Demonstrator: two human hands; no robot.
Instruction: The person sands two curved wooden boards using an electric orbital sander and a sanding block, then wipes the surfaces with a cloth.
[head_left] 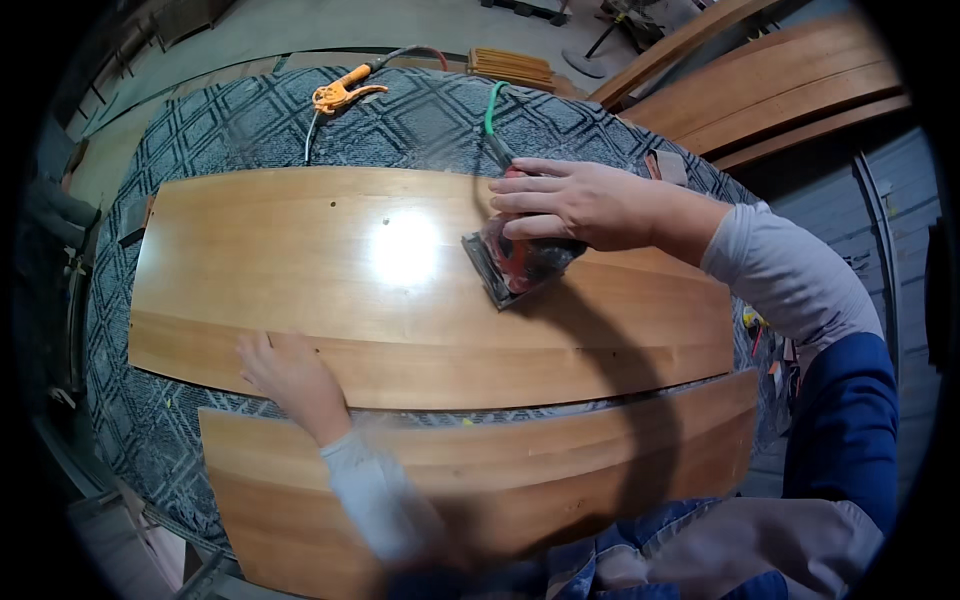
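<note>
Palm sander [520, 262] guided over a wooden panel [400, 290] near the right edge of the worktop [250, 130].

The right hand [575, 205] closes over the sander's top, the natural grip; the tool looks compact, rigid and probably moderately heavy, trailing a green cord [491, 105]. The left hand [285, 370] lies spread and flat on the panel's near edge. The panel appears stiff and smooth, possibly slippery. A second panel [480, 480] lies nearer; an orange clamp [340, 95] rests at the far edge.

Bench under patterned grey cloth [420, 120]; concrete floor [330, 25] at 12 o'clock; stacked planks [790, 85] at 2 o'clock.
</note>
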